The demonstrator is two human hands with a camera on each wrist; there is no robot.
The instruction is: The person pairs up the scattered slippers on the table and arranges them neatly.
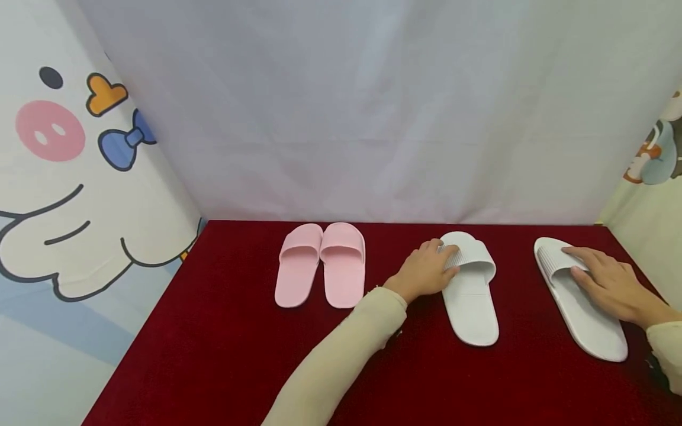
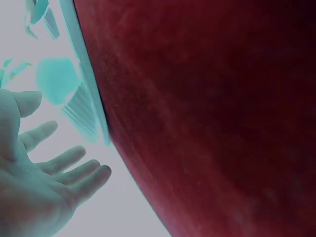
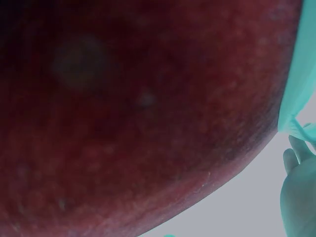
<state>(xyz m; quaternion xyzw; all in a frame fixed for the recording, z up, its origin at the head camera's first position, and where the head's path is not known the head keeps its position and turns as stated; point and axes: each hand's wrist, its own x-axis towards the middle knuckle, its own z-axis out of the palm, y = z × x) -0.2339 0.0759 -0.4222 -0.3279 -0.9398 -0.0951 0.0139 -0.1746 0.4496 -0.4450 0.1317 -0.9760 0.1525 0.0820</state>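
Observation:
Two white slide slippers lie apart on the right half of a red cloth surface in the head view. My left hand (image 1: 426, 269) is at the left side of the nearer-to-centre white slipper (image 1: 471, 316), its fingertips over the ribbed strap. In the left wrist view the fingers (image 2: 91, 181) are spread and relaxed beside that slipper's strap (image 2: 81, 113). Far right, my right hand (image 1: 613, 284) reaches over the other white slipper (image 1: 591, 328), which lies slanted; fingers extend to its strap and the thumb is by the strap's opening. In the right wrist view, fingertips show right at this slipper's edge (image 3: 297, 74).
A pair of pink slippers (image 1: 343, 281) sits side by side left of the white ones, toes toward the back. The red cloth (image 1: 213, 343) ends at a pale curtain (image 1: 346, 118) behind. A cartoon-printed sheet (image 1: 106, 219) hangs at the left, another printed sheet (image 1: 650, 236) at the right.

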